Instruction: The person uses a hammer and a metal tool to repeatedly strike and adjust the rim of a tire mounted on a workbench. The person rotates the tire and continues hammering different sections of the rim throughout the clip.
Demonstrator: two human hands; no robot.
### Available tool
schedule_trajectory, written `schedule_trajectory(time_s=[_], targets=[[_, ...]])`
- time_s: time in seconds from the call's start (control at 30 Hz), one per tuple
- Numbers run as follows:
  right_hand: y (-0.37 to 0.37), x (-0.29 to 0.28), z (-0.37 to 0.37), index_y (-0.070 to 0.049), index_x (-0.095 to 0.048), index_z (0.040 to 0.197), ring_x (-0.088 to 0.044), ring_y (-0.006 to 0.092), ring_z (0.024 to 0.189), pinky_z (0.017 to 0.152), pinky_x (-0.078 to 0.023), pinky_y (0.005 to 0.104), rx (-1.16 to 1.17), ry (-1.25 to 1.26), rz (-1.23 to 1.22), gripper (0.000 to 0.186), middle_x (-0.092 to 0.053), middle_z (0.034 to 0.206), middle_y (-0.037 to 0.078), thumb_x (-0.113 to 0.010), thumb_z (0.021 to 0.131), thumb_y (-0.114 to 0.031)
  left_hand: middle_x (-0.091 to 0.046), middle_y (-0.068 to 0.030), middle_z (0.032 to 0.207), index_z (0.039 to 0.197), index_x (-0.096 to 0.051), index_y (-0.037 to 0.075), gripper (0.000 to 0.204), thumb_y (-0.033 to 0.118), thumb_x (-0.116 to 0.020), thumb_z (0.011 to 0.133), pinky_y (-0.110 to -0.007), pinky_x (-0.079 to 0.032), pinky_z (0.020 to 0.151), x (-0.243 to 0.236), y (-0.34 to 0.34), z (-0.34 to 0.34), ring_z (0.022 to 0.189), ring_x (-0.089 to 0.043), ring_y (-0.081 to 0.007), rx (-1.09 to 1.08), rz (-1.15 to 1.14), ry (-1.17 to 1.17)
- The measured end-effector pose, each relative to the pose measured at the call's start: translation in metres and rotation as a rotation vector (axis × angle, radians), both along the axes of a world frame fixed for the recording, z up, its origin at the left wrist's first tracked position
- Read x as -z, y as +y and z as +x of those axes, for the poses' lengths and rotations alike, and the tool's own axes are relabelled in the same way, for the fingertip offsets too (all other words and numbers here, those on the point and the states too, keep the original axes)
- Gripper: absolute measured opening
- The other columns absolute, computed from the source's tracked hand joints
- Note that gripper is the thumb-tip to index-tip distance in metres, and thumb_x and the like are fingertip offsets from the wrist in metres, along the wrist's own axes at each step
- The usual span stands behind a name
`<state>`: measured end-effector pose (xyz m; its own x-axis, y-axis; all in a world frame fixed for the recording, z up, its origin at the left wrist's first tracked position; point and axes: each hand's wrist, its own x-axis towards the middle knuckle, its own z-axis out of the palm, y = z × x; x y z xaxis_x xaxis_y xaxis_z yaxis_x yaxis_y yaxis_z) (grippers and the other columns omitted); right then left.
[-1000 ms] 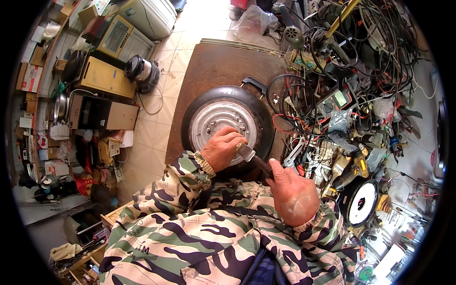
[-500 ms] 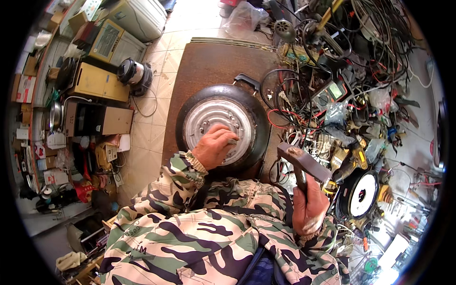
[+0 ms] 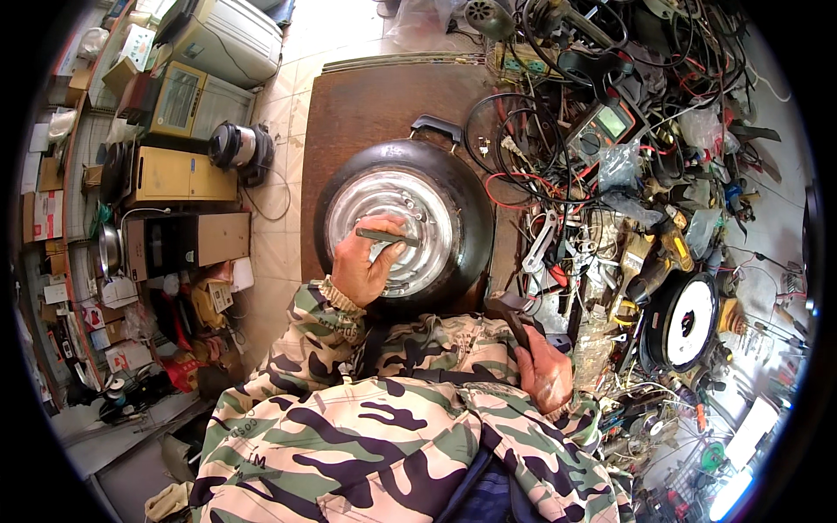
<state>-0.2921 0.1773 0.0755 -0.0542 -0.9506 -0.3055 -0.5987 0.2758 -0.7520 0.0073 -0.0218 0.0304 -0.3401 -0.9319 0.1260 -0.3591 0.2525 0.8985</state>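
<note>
A round black pan (image 3: 466,235) lies upside down in front of me, its silvery ringed metal base (image 3: 366,196) facing up. On its far side a black handle (image 3: 436,128) sticks out. My left hand (image 3: 359,272) is over the base, its fingers and thumb closed on a short dark metal chisel (image 3: 384,236), which lies nearly level across them. Whether the chisel's tip touches the base, I cannot tell. Lower right, near my lap, my right hand (image 3: 547,375) is wrapped round the handle of a hammer (image 3: 507,305), whose dark head is partly in shadow.
The pan rests on a brown board (image 3: 357,105). Close on the right, a heap of tools and cables holds a multimeter (image 3: 613,122), pliers (image 3: 542,244) and a black ring with a white disc (image 3: 689,324). Leftward stand a small appliance (image 3: 244,148) and a microwave (image 3: 170,240).
The right hand with the hammer has come down and to the left, toward the pan's near edge. My left hand has turned and shifted slightly left, so the chisel now shows clearly.
</note>
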Motion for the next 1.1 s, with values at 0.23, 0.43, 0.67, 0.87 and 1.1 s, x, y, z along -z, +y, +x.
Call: schedule_trajectory(time_s=[0.23, 0.43, 0.67, 0.87, 1.1], targets=[[-0.005, 0.007, -0.001, -0.002, -0.061, 0.136, -0.071, 0.0453, 0.098, 0.080, -0.059, 0.0471, -0.027, -0.015, -0.001, 0.041, -0.072, 0.111, 0.026, -0.069, 0.097, -0.008, -0.072, -0.0148, 0.123, 0.108, -0.071, 0.005, 0.022, 0.003, -0.080, 0.088, -0.040, -0.058, 0.093, -0.001, 0.003, -0.003, 0.110, -0.072, -0.0321, 0.032, -0.113, -0.071], [-0.007, 0.008, -0.001, -0.004, -0.062, 0.136, -0.072, 0.0446, 0.095, 0.078, -0.059, 0.0475, -0.037, 0.003, -0.021, 0.040, -0.073, 0.108, 0.025, -0.070, 0.097, -0.010, -0.072, -0.0141, 0.122, 0.107, -0.072, 0.005, 0.022, 0.004, -0.081, 0.088, -0.040, -0.058, 0.091, -0.003, 0.004, -0.003, 0.109, -0.072, -0.0320, 0.018, -0.114, -0.087], [-0.007, 0.013, -0.002, -0.004, -0.062, 0.134, -0.072, 0.0449, 0.090, 0.075, -0.059, 0.0488, -0.032, 0.003, -0.037, 0.038, -0.073, 0.105, 0.024, -0.070, 0.098, -0.012, -0.071, -0.0159, 0.123, 0.108, -0.072, 0.004, 0.022, 0.004, -0.081, 0.088, -0.040, -0.058, 0.092, -0.004, 0.003, -0.003, 0.110, -0.072, -0.0327, 0.038, -0.104, -0.102], [-0.009, 0.012, -0.002, -0.003, -0.062, 0.135, -0.072, 0.0445, 0.091, 0.076, -0.059, 0.0485, -0.033, 0.011, -0.024, 0.039, -0.073, 0.106, 0.024, -0.069, 0.098, -0.013, -0.070, -0.0163, 0.125, 0.109, -0.071, 0.004, 0.021, 0.003, -0.080, 0.090, -0.040, -0.058, 0.092, -0.004, 0.002, -0.002, 0.111, -0.071, -0.0308, 0.068, -0.105, -0.111], [-0.010, 0.017, -0.002, -0.001, -0.062, 0.134, -0.072, 0.0440, 0.091, 0.076, -0.059, 0.0480, -0.044, 0.012, -0.061, 0.039, -0.073, 0.105, 0.025, -0.069, 0.097, -0.012, -0.073, -0.0121, 0.113, 0.107, -0.072, 0.003, 0.016, 0.003, -0.078, 0.092, -0.043, -0.056, 0.098, -0.012, 0.003, -0.003, 0.115, -0.070, -0.0317, 0.123, -0.197, -0.188]])
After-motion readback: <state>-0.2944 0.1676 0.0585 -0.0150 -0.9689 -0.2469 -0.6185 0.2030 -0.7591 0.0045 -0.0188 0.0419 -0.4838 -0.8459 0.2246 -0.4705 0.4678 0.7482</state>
